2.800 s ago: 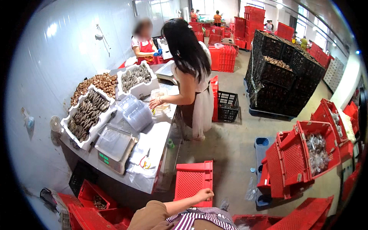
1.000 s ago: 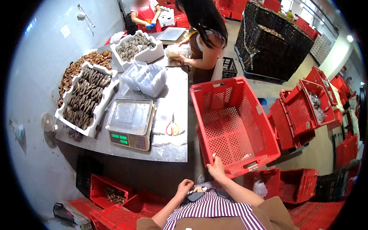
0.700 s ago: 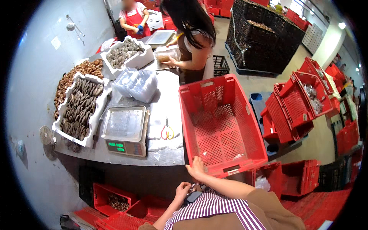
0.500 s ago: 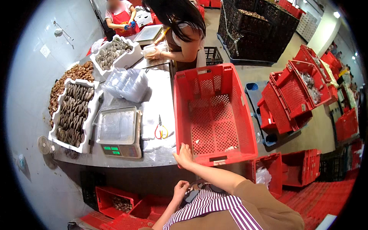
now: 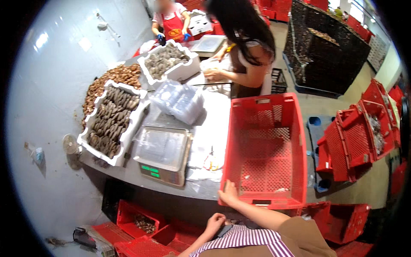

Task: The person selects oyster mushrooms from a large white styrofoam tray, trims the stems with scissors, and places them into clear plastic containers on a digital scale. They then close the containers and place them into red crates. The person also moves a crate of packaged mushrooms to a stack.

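Note:
My right hand (image 5: pixel 230 195) grips the near rim of a big red perforated crate (image 5: pixel 278 128). The crate is nearly empty and sits level against the right edge of the steel table (image 5: pixel 195 190). My left hand (image 5: pixel 214 222) is curled at my waist against my striped apron, touching something dark; what it holds is unclear. On the table close to my right hand stands a plastic-covered weighing scale (image 5: pixel 162 154), with red-handled scissors (image 5: pixel 209 160) beside it.
White foam boxes of dark shellfish (image 5: pixel 111 122) (image 5: pixel 171 64), a loose brown pile (image 5: pixel 111 79) and a bag of clear containers (image 5: pixel 180 100) fill the table. Two co-workers (image 5: pixel 244 47) (image 5: pixel 171 21) work at its far end. Black crates (image 5: pixel 325 47) and red crates (image 5: pixel 355 137) stand right; more red crates (image 5: pixel 141 218) below.
The red crate came up off the floor, swung in tilted, and now sits level by the table edge in my right hand. My left hand stayed at my waist.

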`<move>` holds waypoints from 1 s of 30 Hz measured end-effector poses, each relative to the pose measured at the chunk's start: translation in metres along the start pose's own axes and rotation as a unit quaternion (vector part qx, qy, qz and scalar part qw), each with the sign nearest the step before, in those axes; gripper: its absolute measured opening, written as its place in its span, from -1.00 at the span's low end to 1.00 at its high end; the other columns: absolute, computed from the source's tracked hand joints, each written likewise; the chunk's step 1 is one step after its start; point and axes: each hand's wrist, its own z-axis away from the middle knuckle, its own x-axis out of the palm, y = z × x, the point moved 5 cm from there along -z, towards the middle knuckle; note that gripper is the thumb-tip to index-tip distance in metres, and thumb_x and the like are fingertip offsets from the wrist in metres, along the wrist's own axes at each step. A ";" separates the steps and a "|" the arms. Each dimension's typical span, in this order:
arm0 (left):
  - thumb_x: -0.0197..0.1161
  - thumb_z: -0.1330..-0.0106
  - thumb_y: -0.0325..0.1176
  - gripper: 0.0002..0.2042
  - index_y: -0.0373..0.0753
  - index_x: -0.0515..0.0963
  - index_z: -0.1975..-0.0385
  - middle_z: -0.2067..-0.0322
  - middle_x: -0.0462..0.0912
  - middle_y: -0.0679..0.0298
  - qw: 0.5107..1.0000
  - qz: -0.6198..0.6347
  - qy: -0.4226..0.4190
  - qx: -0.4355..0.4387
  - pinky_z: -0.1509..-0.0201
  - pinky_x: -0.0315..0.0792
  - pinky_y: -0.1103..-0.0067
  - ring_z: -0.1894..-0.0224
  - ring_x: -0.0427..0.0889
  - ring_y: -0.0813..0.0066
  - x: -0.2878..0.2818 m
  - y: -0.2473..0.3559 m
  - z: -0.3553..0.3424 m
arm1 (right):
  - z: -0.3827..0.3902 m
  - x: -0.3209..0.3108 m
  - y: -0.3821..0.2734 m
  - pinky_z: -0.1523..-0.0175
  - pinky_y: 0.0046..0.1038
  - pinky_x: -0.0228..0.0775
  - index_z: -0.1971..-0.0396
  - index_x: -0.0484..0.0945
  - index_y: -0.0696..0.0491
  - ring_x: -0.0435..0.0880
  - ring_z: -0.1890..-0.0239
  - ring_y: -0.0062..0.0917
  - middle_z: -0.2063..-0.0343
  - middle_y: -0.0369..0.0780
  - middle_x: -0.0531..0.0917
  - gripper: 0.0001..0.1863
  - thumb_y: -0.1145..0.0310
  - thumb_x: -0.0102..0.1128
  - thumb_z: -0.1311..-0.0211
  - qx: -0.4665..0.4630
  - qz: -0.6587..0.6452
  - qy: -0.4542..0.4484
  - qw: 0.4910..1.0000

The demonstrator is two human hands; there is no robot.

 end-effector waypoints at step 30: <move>0.01 -0.45 0.10 -0.37 -0.26 0.27 -0.34 -0.14 0.50 0.17 0.964 0.027 0.228 0.132 -0.02 0.50 0.41 -0.12 0.49 0.28 -0.539 0.180 -0.234 | -0.108 0.092 -0.165 -0.32 -0.26 0.21 -0.23 0.31 0.20 0.40 -0.24 -0.11 -0.16 0.08 0.44 -0.31 -0.04 0.06 -0.29 0.011 -0.223 0.112 0.968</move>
